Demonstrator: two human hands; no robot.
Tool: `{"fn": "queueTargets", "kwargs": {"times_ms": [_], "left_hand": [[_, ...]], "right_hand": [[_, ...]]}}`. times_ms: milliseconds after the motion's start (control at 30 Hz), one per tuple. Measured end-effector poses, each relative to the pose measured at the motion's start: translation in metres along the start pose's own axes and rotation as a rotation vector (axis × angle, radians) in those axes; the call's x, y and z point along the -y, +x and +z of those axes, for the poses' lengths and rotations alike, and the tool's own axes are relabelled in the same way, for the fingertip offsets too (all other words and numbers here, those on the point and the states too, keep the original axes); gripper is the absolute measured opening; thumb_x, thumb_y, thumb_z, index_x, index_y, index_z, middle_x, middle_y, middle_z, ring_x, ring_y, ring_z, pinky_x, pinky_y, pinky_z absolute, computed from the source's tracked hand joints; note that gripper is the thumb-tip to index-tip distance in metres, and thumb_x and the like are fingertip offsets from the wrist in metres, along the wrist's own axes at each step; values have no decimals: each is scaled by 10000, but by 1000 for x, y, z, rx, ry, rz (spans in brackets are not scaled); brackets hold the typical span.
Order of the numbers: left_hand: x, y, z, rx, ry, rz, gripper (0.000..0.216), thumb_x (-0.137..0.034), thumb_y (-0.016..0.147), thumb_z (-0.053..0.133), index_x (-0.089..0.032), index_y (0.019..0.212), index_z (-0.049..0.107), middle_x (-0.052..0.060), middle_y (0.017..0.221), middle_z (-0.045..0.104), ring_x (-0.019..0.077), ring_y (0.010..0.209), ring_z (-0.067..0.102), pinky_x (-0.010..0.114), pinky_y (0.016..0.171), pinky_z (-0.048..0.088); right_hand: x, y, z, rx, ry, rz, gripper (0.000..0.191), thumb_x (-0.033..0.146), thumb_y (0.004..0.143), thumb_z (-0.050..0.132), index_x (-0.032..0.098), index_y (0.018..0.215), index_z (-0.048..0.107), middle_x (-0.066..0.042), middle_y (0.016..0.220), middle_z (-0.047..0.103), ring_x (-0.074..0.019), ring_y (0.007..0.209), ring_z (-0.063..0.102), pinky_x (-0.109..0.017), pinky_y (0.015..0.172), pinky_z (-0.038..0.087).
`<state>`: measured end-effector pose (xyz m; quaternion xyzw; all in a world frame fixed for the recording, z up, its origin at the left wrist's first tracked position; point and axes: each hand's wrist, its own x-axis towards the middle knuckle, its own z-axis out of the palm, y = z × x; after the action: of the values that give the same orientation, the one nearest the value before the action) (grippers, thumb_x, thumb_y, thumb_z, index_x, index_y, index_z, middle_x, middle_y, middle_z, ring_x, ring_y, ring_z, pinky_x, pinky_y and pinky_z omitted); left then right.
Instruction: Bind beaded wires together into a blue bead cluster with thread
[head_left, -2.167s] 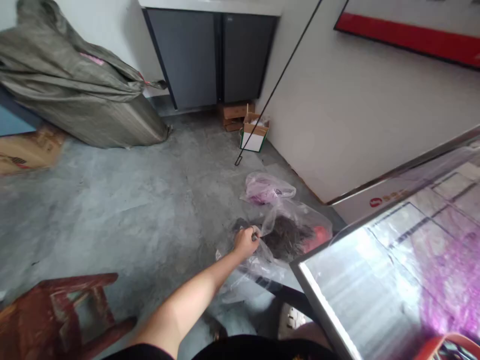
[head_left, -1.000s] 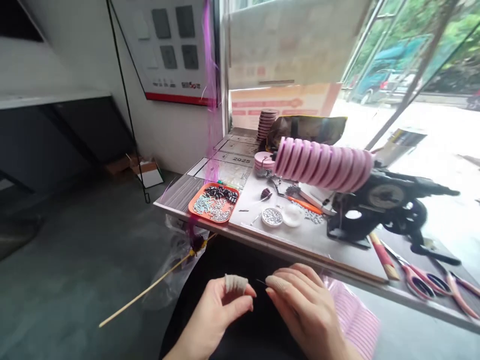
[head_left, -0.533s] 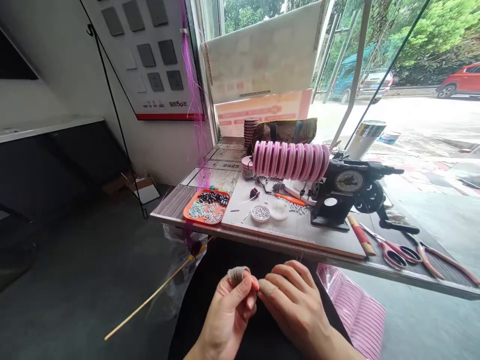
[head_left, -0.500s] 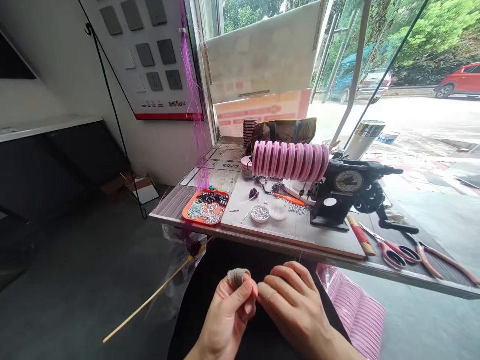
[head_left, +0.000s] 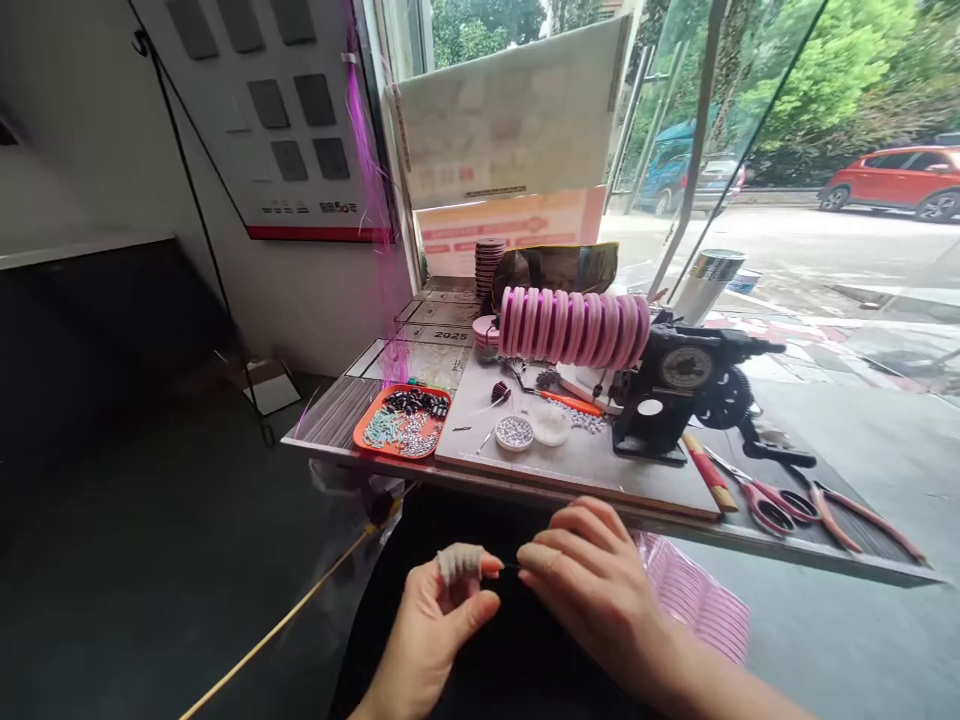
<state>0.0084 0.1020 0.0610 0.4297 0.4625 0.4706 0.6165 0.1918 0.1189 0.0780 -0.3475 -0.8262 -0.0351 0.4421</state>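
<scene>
The person's two hands are hovering over a dark-clothed lap, just in front of the table (head_left: 322,430) edge. The right hand (head_left: 596,580) is curling its fingers closed, and its thumb and forefinger are pinching a thin dark piece (head_left: 511,567), which is poking out toward the other hand. The left hand (head_left: 439,620) is standing partly open, its thumb parting from a forefinger that is wearing a beige wrap (head_left: 460,563); whether its fingertips are gripping the far end of the piece, one cannot tell. So the piece is lying in the narrow gap between the hands, too small to make out clearly.

On the table, an orange tray (head_left: 359,440) is holding black pieces (head_left: 416,402), greenish tubes (head_left: 384,428) and silvery beads (head_left: 418,437). To the right of it, a pale board (head_left: 585,482) is bearing a round white dish (head_left: 514,448) full of small silvery pieces, and a black machine (head_left: 652,425) is standing at the board's right side, with a row of pink rings (head_left: 574,325) extending leftward from it. Scissors (head_left: 769,505) and pliers (head_left: 840,520) are lying farther right, near the table's front edge. Below that edge, a pink ridged pack (head_left: 705,600) is showing beside the right forearm, while a pale stick (head_left: 277,625) is slanting down toward the floor on the left
</scene>
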Motion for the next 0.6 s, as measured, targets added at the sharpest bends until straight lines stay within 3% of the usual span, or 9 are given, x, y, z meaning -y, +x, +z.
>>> {"fn": "queueTargets", "kwargs": {"times_ms": [133, 333, 500, 600], "left_hand": [[1, -2, 20, -96, -248, -11, 172, -289, 633, 772, -159, 695, 676, -14, 626, 554, 73, 549, 396, 179, 542, 362], [1, -8, 20, -86, -526, -147, 226, -311, 580, 805, -166, 644, 645, -25, 568, 532, 54, 497, 363, 165, 505, 335], [-2, -8, 9, 76, -277, -137, 258, -315, 619, 775, -137, 606, 589, -47, 490, 422, 52, 473, 304, 173, 460, 252], [3, -8, -4, 146, -143, -145, 299, -337, 626, 761, -139, 575, 543, -61, 476, 365, 51, 457, 255, 188, 434, 193]], "right_hand": [[24, -11, 24, -65, 25, 72, 175, 179, 890, 489, 177, 760, 605, 6, 626, 622, -138, 655, 489, -316, 734, 353], [25, -11, 22, -47, -19, 25, 208, 184, 906, 455, 175, 771, 614, 6, 631, 623, -143, 689, 499, -322, 784, 351], [21, -15, 13, 116, -112, -242, 370, 105, 933, 281, 172, 904, 644, -21, 780, 668, -168, 833, 543, -368, 934, 294], [1, -7, 0, 119, -173, -292, 372, 102, 936, 274, 158, 941, 641, -33, 821, 680, -176, 866, 536, -366, 923, 300]]}}
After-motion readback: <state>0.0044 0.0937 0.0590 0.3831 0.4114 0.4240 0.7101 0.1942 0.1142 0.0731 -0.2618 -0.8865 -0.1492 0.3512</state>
